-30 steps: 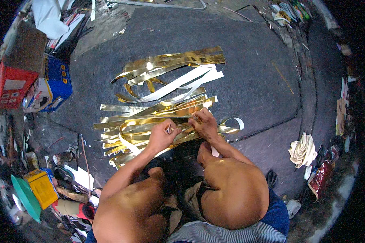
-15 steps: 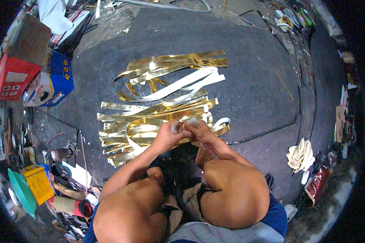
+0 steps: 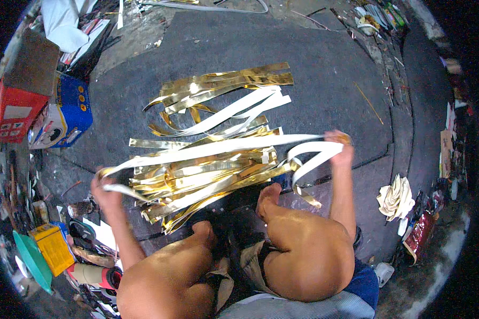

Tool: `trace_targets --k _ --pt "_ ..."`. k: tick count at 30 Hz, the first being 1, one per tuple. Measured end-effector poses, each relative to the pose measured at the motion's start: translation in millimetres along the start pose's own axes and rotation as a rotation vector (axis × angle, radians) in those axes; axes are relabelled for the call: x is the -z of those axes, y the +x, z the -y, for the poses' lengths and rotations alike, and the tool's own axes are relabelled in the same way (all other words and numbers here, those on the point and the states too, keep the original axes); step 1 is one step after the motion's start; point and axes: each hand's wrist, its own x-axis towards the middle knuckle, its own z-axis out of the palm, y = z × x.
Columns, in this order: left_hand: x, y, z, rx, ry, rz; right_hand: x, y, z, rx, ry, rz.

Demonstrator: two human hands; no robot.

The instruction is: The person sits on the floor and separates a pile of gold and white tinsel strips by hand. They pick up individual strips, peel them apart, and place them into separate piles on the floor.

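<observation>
Stretched between my two hands is a long gold strip (image 3: 213,145), its white back facing up. My left hand (image 3: 107,192) is closed round it at the left, with a short end trailing toward the pile. At the right, my right hand (image 3: 342,150) grips it too, and a loop with gold showing hangs down beside my foot. Under the strip lies a pile of shiny gold strips (image 3: 202,178). Farther off is a smaller bunch of gold strips (image 3: 229,84), with some white-backed strips (image 3: 231,112) just nearer than it.
All this lies on a dark floor mat (image 3: 330,69). A red box (image 3: 18,111) and a blue box (image 3: 72,109) stand at the far left. A yellow box (image 3: 52,247) and a green lid-like piece (image 3: 32,260) sit nearer. At right lies a crumpled cream cloth (image 3: 395,198).
My hands, close together over the pile before, have swung wide apart to left and right. The strip is now drawn out between them. The view has shifted slightly.
</observation>
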Motion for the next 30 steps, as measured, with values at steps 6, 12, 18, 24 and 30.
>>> trace_targets --k 6,12,18,24,30 --pt "11.1 -18.5 -81.4 -0.564 0.483 -0.594 -92.8 13.8 -14.3 0.155 -1.295 -0.806" --pt "-97.0 -48.0 80.5 -0.650 1.096 0.065 -120.4 -5.7 -177.5 -0.329 -1.915 -0.058" --pt "-152.6 -125.9 174.2 -0.225 1.233 0.640 -112.9 -11.9 -212.6 -0.037 -2.032 -0.094" --pt "-171.9 -142.4 202.9 0.114 1.351 0.793 -175.3 -62.1 -204.4 -0.243 -1.531 0.246" --pt "-177.2 -164.6 181.7 0.056 1.120 0.986 -203.0 -86.8 -199.1 -0.784 -0.824 0.179"
